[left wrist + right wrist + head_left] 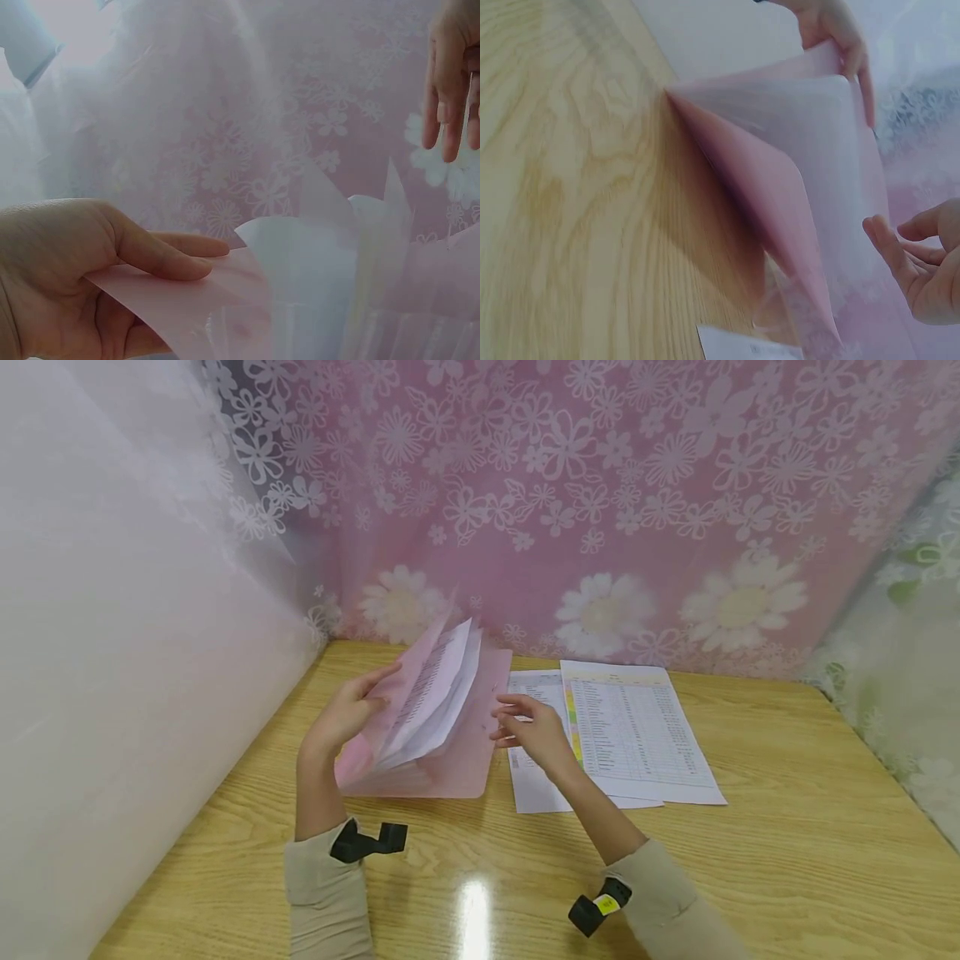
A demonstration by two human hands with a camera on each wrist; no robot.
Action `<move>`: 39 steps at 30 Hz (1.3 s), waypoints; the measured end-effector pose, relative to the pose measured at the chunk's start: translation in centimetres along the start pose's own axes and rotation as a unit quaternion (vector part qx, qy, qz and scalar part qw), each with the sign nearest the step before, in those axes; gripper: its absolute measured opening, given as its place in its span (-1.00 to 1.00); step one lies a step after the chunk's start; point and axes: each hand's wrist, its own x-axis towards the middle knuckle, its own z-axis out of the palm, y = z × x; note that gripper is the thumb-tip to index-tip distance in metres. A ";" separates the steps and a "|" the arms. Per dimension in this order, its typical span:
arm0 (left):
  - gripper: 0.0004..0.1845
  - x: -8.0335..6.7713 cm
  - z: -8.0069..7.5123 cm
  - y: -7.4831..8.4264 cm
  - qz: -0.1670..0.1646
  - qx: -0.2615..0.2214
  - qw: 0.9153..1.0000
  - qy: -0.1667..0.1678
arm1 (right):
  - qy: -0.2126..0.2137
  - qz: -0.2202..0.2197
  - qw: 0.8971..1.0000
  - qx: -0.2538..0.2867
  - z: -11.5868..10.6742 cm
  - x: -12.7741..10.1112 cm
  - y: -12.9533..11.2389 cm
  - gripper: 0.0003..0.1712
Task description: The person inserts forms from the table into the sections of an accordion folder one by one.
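A pink file folder (468,768) stands partly open on the table, with clear sleeves and printed sheets (435,681) fanned up inside it. My left hand (341,714) grips its left cover; in the left wrist view the thumb lies on top of the pink cover (214,296) and other fingers are beneath. Beside the folder's right part, my right hand (534,733) hovers with fingers loosely bent and nothing between them. The right wrist view shows that hand (930,262) near the clear sleeves (832,150), thumb and fingers apart.
To the right of the folder lie a printed table sheet (637,727) with a coloured column and another printed sheet (532,685) partly under it. The wooden table (780,827) meets a pink floral curtain (525,510) at the back and a white sheet (150,635) at left.
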 end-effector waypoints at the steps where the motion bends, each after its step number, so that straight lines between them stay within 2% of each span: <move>1: -0.44 0.0 0.0 0.0 0.000 0.000 1.000 0.000 | 0.006 0.001 1.000 -0.003 -0.7 -0.1 0.0 -0.61; 6: -0.44 0.0 0.0 0.0 -0.001 0.002 1.000 -0.002 | 0.030 0.001 0.999 -0.027 -4.2 -0.9 0.0 -0.59; 13: -0.43 0.1 0.0 -0.1 0.000 0.000 1.000 -0.004 | 0.059 -0.007 0.994 -0.094 -9.6 -1.7 2.0 -0.59; 17: -0.44 0.0 0.0 -0.2 -0.001 0.000 1.000 -0.004 | 0.079 -0.011 0.982 -0.173 -12.4 -2.5 3.1 -0.61; 20: -0.44 0.0 0.0 -0.1 0.000 0.002 1.000 -0.004 | 0.095 -0.005 0.969 -0.228 -14.4 -3.4 4.1 -0.61; 23: -0.44 0.0 0.0 -0.1 -0.002 0.001 1.000 -0.004 | 0.111 0.007 0.959 -0.262 -16.3 -4.2 5.0 -0.58; 32: -0.44 -0.1 0.0 -0.2 -0.003 0.000 1.000 -0.005 | 0.190 0.033 0.925 -0.327 -20.5 -6.4 7.3 -0.54; 39: -0.43 -0.2 -0.1 -0.1 0.002 -0.007 1.000 -0.002 | 0.218 0.072 0.912 -0.339 -22.2 -7.3 8.7 -0.43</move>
